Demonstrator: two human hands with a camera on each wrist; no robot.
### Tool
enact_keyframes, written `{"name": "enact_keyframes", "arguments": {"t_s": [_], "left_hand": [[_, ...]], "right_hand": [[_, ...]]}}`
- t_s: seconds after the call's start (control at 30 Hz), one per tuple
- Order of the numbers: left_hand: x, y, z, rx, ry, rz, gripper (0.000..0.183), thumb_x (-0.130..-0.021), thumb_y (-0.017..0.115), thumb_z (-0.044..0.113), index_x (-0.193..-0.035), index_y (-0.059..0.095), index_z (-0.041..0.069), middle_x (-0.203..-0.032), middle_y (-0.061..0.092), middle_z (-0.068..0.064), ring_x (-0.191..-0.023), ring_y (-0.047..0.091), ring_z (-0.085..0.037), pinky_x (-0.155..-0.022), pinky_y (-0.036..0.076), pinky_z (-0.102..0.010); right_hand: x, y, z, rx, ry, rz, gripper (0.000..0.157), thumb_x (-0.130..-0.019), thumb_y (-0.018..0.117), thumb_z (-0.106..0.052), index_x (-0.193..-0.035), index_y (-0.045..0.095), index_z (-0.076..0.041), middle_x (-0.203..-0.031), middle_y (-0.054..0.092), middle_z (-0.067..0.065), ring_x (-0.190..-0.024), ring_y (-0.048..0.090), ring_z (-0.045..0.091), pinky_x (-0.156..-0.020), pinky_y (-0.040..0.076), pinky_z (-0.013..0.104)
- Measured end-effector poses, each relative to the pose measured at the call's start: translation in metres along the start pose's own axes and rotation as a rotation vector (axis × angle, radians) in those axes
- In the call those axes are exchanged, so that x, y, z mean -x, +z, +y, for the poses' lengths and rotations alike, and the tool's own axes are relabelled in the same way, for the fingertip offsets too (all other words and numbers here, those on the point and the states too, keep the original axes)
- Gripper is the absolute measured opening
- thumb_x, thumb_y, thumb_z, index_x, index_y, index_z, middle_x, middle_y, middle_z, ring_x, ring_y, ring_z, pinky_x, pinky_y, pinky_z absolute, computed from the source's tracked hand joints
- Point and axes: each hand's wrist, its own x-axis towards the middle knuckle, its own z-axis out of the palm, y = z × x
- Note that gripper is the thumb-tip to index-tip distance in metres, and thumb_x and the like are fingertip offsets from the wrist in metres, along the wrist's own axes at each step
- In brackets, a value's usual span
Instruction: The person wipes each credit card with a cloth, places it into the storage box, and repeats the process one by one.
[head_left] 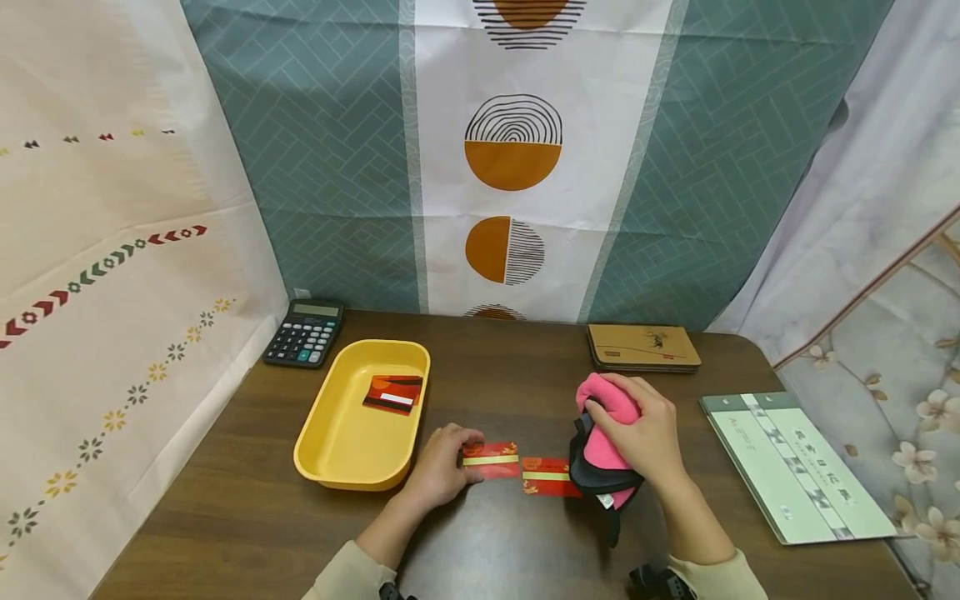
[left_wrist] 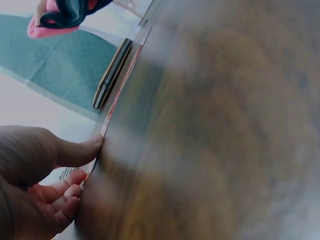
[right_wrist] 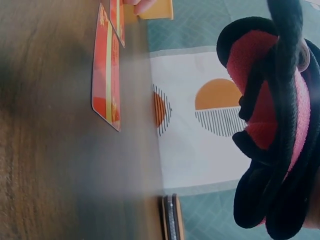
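Note:
My left hand [head_left: 441, 467] grips the left end of a red card [head_left: 495, 460] with a gold stripe, thumb and fingers at its edges, on the brown table. In the left wrist view, the thumb and fingers [left_wrist: 64, 192] meet at the card's thin edge. A second red card [head_left: 546, 477] lies just to its right, partly covered by a pink cloth with black trim [head_left: 603, 446]. My right hand [head_left: 645, 425] holds this bunched cloth above the table. In the right wrist view the cloth [right_wrist: 272, 125] hangs clear of the striped card [right_wrist: 106, 75].
Left of my left hand stands a yellow tray [head_left: 352, 442] with red and black cards [head_left: 392, 393] inside. A calculator [head_left: 303, 333] sits at the back left. At the back right is a tan notebook-like item [head_left: 642, 347]; a pale green folder [head_left: 798, 471] lies at the right.

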Motion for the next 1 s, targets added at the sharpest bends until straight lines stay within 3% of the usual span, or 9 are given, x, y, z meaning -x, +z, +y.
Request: {"name": "enact_keyframes", "arguments": {"t_s": [0.17, 0.33, 0.5, 0.6, 0.77, 0.9, 1.0], "left_hand": [[0.0004, -0.0007, 0.0014, -0.012, -0.031, -0.039, 0.056, -0.073, 0.090, 0.010, -0.121, 0.064, -0.003, -0.098, 0.062, -0.004, -0.095, 0.054, -0.027, -0.086, 0.047, -0.044], [0.0003, -0.0007, 0.0002, -0.049, 0.005, -0.060, 0.067, -0.070, 0.094, 0.021, -0.127, 0.065, 0.002, -0.111, 0.062, -0.007, -0.101, 0.053, -0.027, -0.087, 0.047, -0.044], [-0.0044, -0.0010, 0.0021, -0.101, 0.019, -0.073, 0.068, -0.066, 0.097, 0.024, -0.123, 0.068, 0.002, -0.097, 0.065, -0.003, -0.092, 0.053, -0.022, -0.083, 0.047, -0.041], [-0.0068, -0.0018, 0.0032, -0.121, -0.005, -0.108, 0.063, -0.065, 0.097, 0.025, -0.118, 0.071, 0.003, -0.097, 0.064, -0.004, -0.093, 0.054, -0.024, -0.083, 0.046, -0.043], [-0.0061, -0.0047, 0.0049, -0.028, -0.043, -0.147, 0.046, -0.067, 0.094, 0.012, -0.107, 0.073, 0.012, -0.096, 0.059, -0.002, -0.091, 0.053, -0.022, -0.082, 0.045, -0.041], [-0.0061, -0.0066, 0.0077, 0.052, -0.038, -0.105, 0.038, -0.078, 0.082, -0.003, -0.109, 0.072, 0.018, -0.102, 0.066, -0.004, -0.093, 0.059, -0.022, -0.083, 0.050, -0.040], [-0.0079, -0.0070, 0.0094, 0.129, -0.032, -0.040, 0.038, -0.085, 0.074, -0.007, -0.115, 0.074, 0.016, -0.110, 0.072, -0.008, -0.089, 0.064, -0.019, -0.078, 0.055, -0.034]], "right_hand": [[0.0007, 0.0014, -0.0004, 0.007, 0.003, -0.008, 0.042, -0.079, 0.087, -0.013, -0.120, 0.074, -0.014, -0.101, 0.072, 0.002, -0.083, 0.059, 0.014, -0.061, 0.054, 0.021], [0.0002, 0.0015, -0.0019, 0.007, -0.006, 0.000, 0.043, -0.078, 0.088, -0.013, -0.119, 0.074, -0.013, -0.101, 0.072, 0.002, -0.083, 0.060, 0.014, -0.061, 0.053, 0.021], [-0.0005, 0.0021, -0.0023, 0.008, -0.013, -0.001, 0.043, -0.078, 0.088, -0.012, -0.119, 0.074, -0.012, -0.101, 0.072, 0.002, -0.082, 0.059, 0.013, -0.061, 0.052, 0.020], [-0.0005, 0.0027, -0.0025, 0.003, -0.021, 0.000, 0.043, -0.078, 0.088, -0.012, -0.118, 0.075, -0.013, -0.100, 0.072, 0.002, -0.082, 0.059, 0.013, -0.060, 0.052, 0.020], [-0.0002, 0.0031, -0.0029, -0.002, -0.033, 0.005, 0.043, -0.077, 0.088, -0.011, -0.118, 0.075, -0.013, -0.100, 0.072, 0.001, -0.081, 0.059, 0.013, -0.059, 0.052, 0.021], [-0.0002, 0.0029, -0.0017, -0.003, -0.031, 0.007, 0.043, -0.077, 0.088, -0.011, -0.118, 0.075, -0.013, -0.100, 0.072, 0.001, -0.081, 0.060, 0.013, -0.059, 0.052, 0.021], [-0.0003, 0.0026, -0.0010, -0.004, -0.031, 0.010, 0.043, -0.078, 0.088, -0.011, -0.118, 0.075, -0.014, -0.100, 0.072, 0.001, -0.081, 0.060, 0.013, -0.060, 0.052, 0.021]]}}
